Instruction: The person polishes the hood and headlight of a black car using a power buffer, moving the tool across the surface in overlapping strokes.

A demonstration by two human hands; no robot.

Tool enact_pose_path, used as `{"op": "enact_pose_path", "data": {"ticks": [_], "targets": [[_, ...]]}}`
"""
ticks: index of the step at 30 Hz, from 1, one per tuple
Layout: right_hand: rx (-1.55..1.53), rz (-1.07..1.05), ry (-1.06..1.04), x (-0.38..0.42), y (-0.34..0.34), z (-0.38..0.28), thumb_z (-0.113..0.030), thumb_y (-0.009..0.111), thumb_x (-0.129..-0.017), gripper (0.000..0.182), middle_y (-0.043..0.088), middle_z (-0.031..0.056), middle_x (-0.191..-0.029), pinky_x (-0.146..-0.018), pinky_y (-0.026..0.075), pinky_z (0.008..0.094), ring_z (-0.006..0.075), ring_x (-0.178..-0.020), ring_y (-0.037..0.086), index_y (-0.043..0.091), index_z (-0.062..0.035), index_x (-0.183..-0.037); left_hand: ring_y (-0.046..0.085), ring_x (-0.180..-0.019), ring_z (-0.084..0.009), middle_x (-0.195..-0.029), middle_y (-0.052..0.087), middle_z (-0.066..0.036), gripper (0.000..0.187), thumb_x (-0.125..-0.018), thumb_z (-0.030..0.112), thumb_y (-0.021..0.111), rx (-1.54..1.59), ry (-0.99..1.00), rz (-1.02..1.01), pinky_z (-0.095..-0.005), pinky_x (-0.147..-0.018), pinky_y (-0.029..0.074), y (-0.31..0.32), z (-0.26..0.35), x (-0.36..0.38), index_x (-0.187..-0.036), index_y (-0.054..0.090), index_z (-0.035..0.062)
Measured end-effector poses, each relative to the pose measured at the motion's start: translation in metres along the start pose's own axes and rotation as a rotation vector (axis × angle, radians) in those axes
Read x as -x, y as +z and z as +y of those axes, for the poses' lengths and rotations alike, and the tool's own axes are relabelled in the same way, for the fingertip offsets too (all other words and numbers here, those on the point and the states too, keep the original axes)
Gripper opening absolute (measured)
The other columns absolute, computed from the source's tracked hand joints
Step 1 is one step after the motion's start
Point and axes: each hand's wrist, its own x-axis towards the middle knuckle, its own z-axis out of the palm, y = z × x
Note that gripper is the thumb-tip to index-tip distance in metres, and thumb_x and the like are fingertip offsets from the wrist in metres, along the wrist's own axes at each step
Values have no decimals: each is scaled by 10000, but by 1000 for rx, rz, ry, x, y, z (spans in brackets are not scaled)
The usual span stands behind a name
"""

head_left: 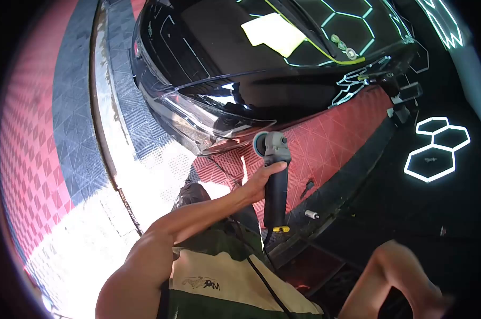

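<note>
My left hand (259,182) is closed around the black body of a car polisher (276,194), thumb near its grey head. The polisher stands roughly upright in view, its round pad (260,143) facing left, close to the lower edge of a glossy black car (299,93). Whether the pad touches the car I cannot make out. The car's headlight (208,117) lies just up and left of the pad. My right arm is bent at the lower right. The right hand (439,307) is dark and blurred at the frame edge, its fingers indistinct.
A pale yellow cloth (274,33) lies on the bonnet, near yellow tape (352,61). A cord (267,287) crosses my apron. On the floor are a small white bottle (311,214) and a yellow item (281,229). A drain channel (108,117) runs at left.
</note>
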Motion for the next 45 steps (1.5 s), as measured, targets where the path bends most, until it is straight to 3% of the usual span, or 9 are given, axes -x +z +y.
{"op": "enact_pose_path", "data": {"ticks": [2,4,6,10,17,25,32,41,45], "targets": [[-282,293,664,82,82,138,-406,641,-865,497,576,147,-930,-714,496,354,227,-785,594,486,34,-1037,639,-703,-184,-813,641,-98,399,-834,371,676,77,57,33,-330,-679,548,-7,-8,-29,-967,604,2],[-402,271,1372,226,160,201,-355,631,-867,479,570,161,-1043,-770,500,376,253,-904,601,477,-17,-1169,645,-740,-191,-828,639,-106,425,-830,388,675,117,106,90,-336,-692,554,-13,-18,-50,-978,605,-5],[-392,-258,1675,323,220,210,-287,631,-882,661,554,167,-1177,-860,487,373,261,-1032,584,320,0,-1390,648,-767,-199,-842,636,-111,429,-827,383,676,188,160,108,-339,-698,558,-30,-32,-82,-984,600,-9],[-733,-189,2079,382,270,223,-238,636,-836,653,568,178,-1139,-843,498,369,249,-1001,594,362,5,-1377,651,-831,-217,-899,629,-120,463,-807,379,687,263,278,35,-341,-707,564,-55,-43,-139,-1034,572,-8],[-765,-370,2135,425,278,284,-295,649,-812,571,602,112,-1002,-725,507,328,192,-871,610,462,21,-1250,646,-856,-231,-936,626,-126,523,-749,370,708,289,480,-109,-360,-733,562,-93,-52,-210,-1098,543,17],[-663,-357,1766,466,306,310,-310,703,-771,462,637,69,-816,-652,509,298,148,-705,619,581,23,-1067,574,-939,-189,-1018,576,-85,630,-669,305,750,232,543,-148,-331,-830,481,-127,-47,-232,-1174,508,18],[-478,-618,1543,491,355,313,-372,753,-735,710,629,151,-997,-803,505,373,268,-922,630,481,48,-1238,632,-948,-255,-1047,606,-155,710,-657,287,774,378,595,-246,-372,-836,527,-165,-31,-206,-1236,473,9],[-611,-239,1641,480,362,291,-385,761,-749,706,639,88,-905,-701,521,297,168,-780,635,473,45,-1229,605,-966,-217,-1035,607,-89,776,-605,271,801,179,484,-135,-328,-874,492,-166,-19,-207,-1267,467,44],[-586,-410,1653,491,381,290,-396,765,-747,731,634,111,-953,-746,516,317,195,-842,633,464,53,-1239,629,-929,-229,-1026,626,-130,747,-596,268,802,282,535,-335,-339,-817,525,-196,-23,-209,-1227,496,10]]}}
